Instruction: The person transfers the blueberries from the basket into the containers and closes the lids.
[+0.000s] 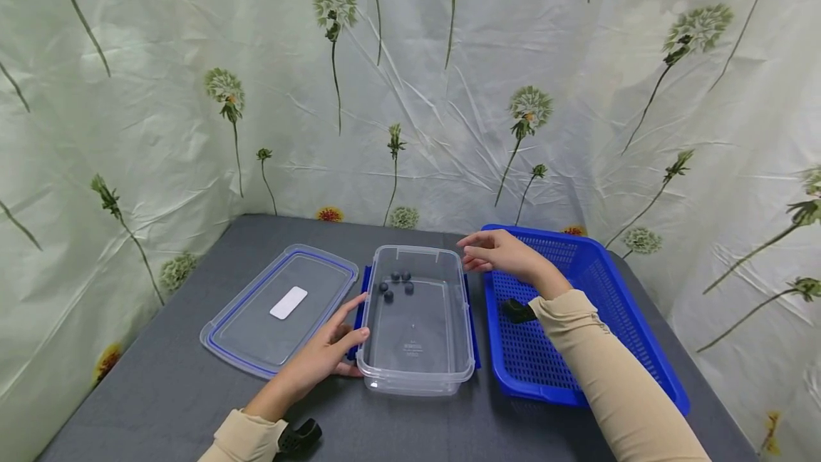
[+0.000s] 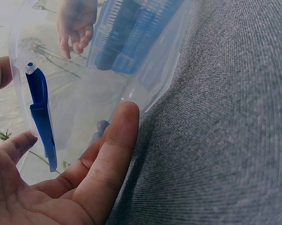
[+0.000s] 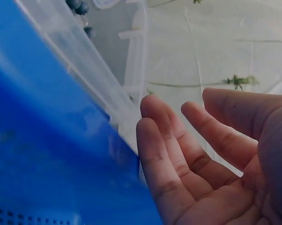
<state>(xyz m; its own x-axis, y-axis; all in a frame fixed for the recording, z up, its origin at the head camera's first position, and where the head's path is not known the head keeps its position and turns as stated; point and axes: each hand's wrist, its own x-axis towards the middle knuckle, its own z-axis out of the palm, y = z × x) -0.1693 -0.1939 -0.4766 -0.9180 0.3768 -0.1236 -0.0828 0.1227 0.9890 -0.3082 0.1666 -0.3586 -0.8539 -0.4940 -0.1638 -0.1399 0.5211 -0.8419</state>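
Note:
A clear plastic food container [image 1: 417, 382] with blue side latches stands lidless at the middle of the table. Several blueberries [image 1: 388, 296] lie on its floor, toward the back left. My left hand [image 1: 321, 353] rests against the container's left side, its fingers extended around a blue latch [image 2: 41, 117] in the left wrist view. Over the gap between the container and a blue basket hovers my right hand [image 1: 503, 255]. Its fingers [image 3: 159, 159] are loosely bent and hold nothing in the right wrist view.
The blue perforated basket [image 1: 631, 305] stands to the right of the container, under my right forearm. A clear lid [image 1: 259, 337] with a blue seal and white label lies flat at the left. A flower-print curtain [image 1: 436, 127] hangs behind the grey-covered table [image 1: 154, 391].

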